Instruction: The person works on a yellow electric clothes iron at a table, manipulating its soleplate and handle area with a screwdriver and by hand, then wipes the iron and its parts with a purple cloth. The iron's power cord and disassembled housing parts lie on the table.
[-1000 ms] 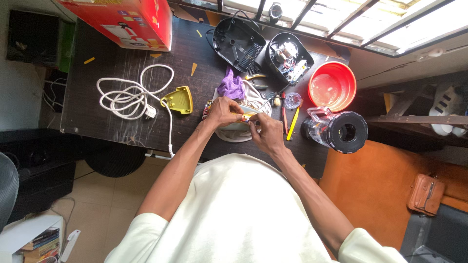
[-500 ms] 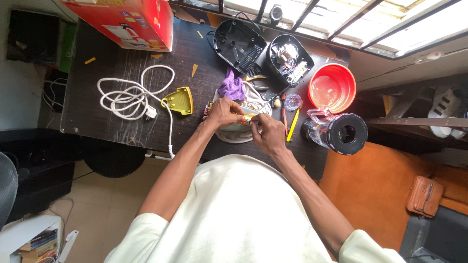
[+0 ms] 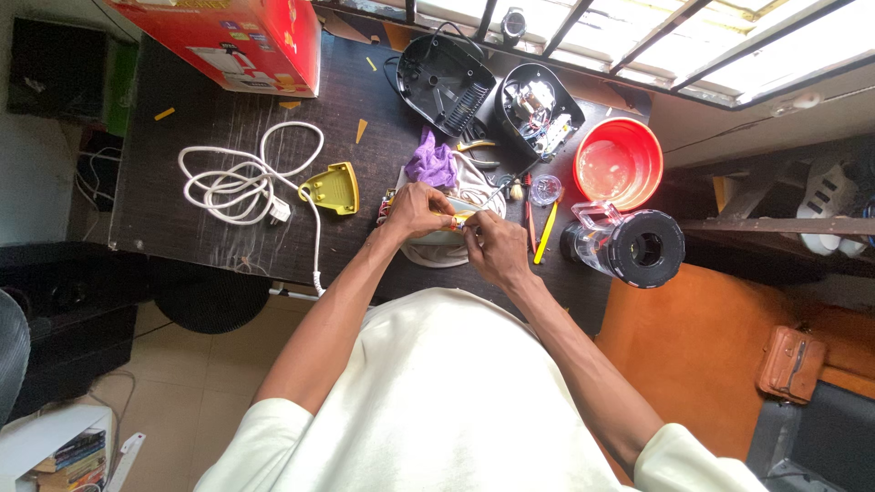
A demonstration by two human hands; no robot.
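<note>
My left hand point(image 3: 416, 210) and my right hand point(image 3: 492, 242) meet over a white appliance body point(image 3: 437, 248) at the near edge of the dark table point(image 3: 210, 228). Between the fingers of both hands is a small yellow part point(image 3: 458, 219); its exact shape is hidden by my fingers. A purple cloth point(image 3: 432, 162) lies just beyond my left hand. A yellow cover piece point(image 3: 334, 188) sits to the left, joined to a coiled white power cord point(image 3: 239, 179).
Two opened black appliance housings point(image 3: 444, 80) point(image 3: 538, 109) lie at the back. A red bowl point(image 3: 618, 162), a blender jar point(image 3: 629, 246), a yellow tool point(image 3: 547, 231) and a red-handled tool point(image 3: 527, 219) are on the right. A red box point(image 3: 237, 38) stands far left.
Both hands stay at the same spot on the white appliance body; only small finger shifts around the yellow part.
</note>
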